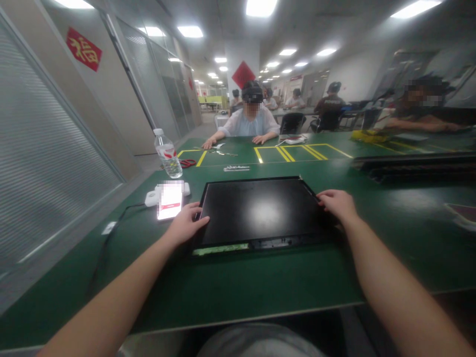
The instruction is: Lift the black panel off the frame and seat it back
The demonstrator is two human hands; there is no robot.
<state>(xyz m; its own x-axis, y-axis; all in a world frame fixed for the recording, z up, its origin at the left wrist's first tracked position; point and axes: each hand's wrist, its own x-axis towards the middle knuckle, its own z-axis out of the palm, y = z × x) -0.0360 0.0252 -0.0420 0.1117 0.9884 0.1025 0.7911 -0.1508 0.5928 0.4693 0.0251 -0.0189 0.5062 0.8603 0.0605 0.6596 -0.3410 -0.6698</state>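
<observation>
A flat black display panel (238, 208) lies face up in front of me, low over the green table, with a ceiling light mirrored in its screen. Along its near edge runs a strip that looks like a green circuit board (221, 249). My left hand (188, 222) grips the panel's left edge, thumb on top and fingers at the side. At the opposite edge, my right hand (337, 204) is closed on the upper right side, its fingertips partly hidden. Whether the panel touches the table everywhere, I cannot tell.
On the left are a lit phone (171, 201), a white power strip (150, 198) with a cable, a water bottle (169, 156) and red-handled scissors (188, 162). Small pale parts (237, 168) lie beyond the panel. Dark long pieces (412, 166) are at right. A person (249, 121) sits opposite.
</observation>
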